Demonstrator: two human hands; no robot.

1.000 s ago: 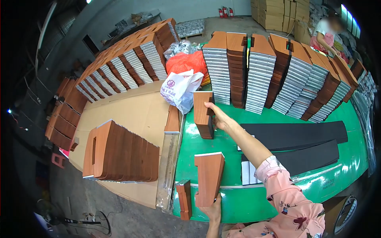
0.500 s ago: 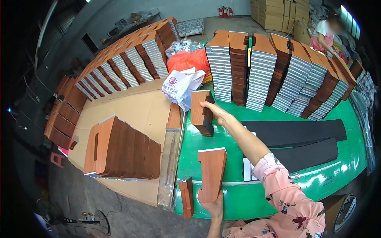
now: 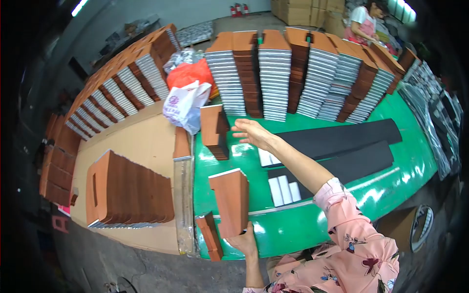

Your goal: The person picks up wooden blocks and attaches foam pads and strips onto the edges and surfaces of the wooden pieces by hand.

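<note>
My left hand (image 3: 243,241) is closed around the lower end of a brown wood-grain panel (image 3: 229,200), which has a pale upper edge and a notched side. Most of its fingers are hidden under the panel. My right hand (image 3: 254,133) is held over the green table with fingers stretched out, holding nothing. Just left of its fingertips stands a short stack of brown wood-grain panels (image 3: 213,126), apart from the hand. Beside the held panel, a narrow brown notched piece (image 3: 210,236) lies near the table's front edge.
Black flat strips (image 3: 337,141) and white pieces (image 3: 284,190) lie on the green table (image 3: 337,219). Tall panel stacks (image 3: 273,78) line its back. At left, a panel stack (image 3: 132,190) stands on cardboard (image 3: 141,132). Plastic bags (image 3: 185,105) sit between. Another person (image 3: 364,24) is at back right.
My right hand has let go of the short panel stack, opened and drawn away to its right. The camera view has shifted, moving the scene leftward. My left hand keeps hold of its panel.
</note>
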